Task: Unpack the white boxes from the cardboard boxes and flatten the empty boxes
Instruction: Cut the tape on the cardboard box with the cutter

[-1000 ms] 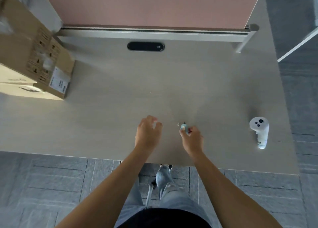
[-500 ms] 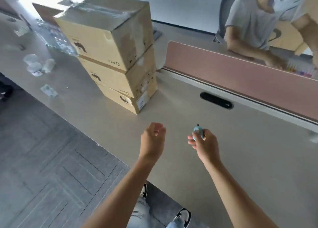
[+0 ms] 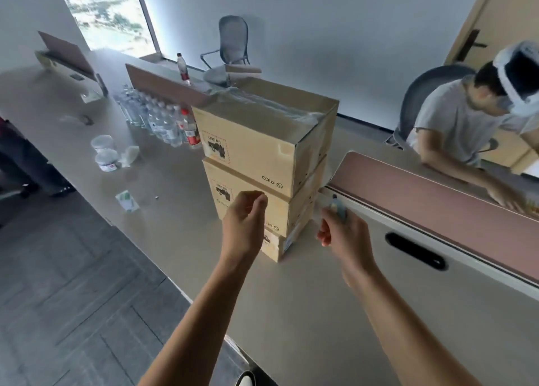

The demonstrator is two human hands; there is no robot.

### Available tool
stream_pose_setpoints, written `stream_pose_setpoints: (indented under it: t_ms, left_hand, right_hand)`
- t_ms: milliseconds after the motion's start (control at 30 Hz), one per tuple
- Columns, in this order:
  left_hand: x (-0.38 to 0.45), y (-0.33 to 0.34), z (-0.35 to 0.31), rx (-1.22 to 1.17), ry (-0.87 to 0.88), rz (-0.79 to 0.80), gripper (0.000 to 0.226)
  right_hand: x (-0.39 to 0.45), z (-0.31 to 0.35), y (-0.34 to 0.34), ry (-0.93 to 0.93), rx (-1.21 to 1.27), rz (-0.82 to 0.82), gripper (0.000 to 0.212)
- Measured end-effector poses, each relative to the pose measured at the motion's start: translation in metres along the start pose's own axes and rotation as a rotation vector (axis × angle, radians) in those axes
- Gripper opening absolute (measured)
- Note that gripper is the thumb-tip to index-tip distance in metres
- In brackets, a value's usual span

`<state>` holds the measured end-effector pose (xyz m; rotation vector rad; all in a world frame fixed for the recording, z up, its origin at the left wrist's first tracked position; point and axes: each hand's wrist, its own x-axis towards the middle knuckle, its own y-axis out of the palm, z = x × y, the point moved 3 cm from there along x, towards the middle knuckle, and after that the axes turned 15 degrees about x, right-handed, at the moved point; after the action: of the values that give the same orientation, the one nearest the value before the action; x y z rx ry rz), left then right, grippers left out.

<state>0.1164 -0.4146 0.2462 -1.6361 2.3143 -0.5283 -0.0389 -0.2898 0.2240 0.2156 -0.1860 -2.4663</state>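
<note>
Three sealed cardboard boxes stand stacked on a long beige surface, beside a pink divider panel. The left hand, fingers loosely curled and holding nothing, hovers in front of the stack. The right hand grips a small light-blue cutter just right of the boxes.

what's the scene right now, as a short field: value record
setting: long desk with pink divider
cardboard boxes: three stacked; top box taped shut
left hand: empty, fingers loosely curled, in front of the stack
right hand: grips small blue cutter
also on desk: water bottles, two tubs
task progress: nothing unpacked yet
</note>
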Motion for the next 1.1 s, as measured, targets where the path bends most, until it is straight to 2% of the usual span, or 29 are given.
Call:
stream_pose_setpoints:
  t_ms: [133,233,400,533,633,700,800,867,967,1100]
  left_hand:
    - [0.059,-0.028,-0.023,0.031,0.099,-0.061,0.022]
    - [0.102,-0.043,-0.041,0.088,0.167,-0.123,0.033]
    - [0.165,-0.053,-0.059,0.195,0.208,-0.14,0.056]
    - [0.216,-0.06,-0.058,0.286,0.209,-0.179,0.074]
    - [0.249,-0.065,-0.052,0.357,0.16,-0.138,0.085]
    - [0.268,-0.067,-0.046,0.366,0.101,-0.089,0.093]
    - [0.287,-0.066,-0.037,0.342,0.072,-0.018,0.1]
    - [0.292,-0.067,-0.03,0.309,0.079,-0.053,0.102]
    - [0.294,-0.067,-0.019,0.193,0.05,-0.068,0.107]
    - [0.302,-0.065,-0.003,-0.055,-0.022,-0.024,0.116]
  right_hand:
    - [0.019,0.032,0.047,-0.159,0.009,-0.125,0.034]
    - [0.035,0.055,0.075,-0.269,-0.019,-0.203,0.026]
    - [0.068,0.076,0.114,-0.288,-0.082,-0.259,0.024]
    - [0.094,0.073,0.135,-0.209,-0.08,-0.291,0.029]
    - [0.107,0.068,0.145,-0.271,-0.148,-0.322,0.039]
    - [0.111,0.064,0.15,-0.335,-0.179,-0.342,0.035]
    - [0.113,0.058,0.156,-0.421,-0.186,-0.385,0.027]
    - [0.115,0.055,0.156,-0.431,-0.212,-0.425,0.03]
    - [0.123,0.05,0.148,-0.381,-0.171,-0.455,0.036]
    - [0.132,0.054,0.14,-0.313,-0.151,-0.409,0.041]
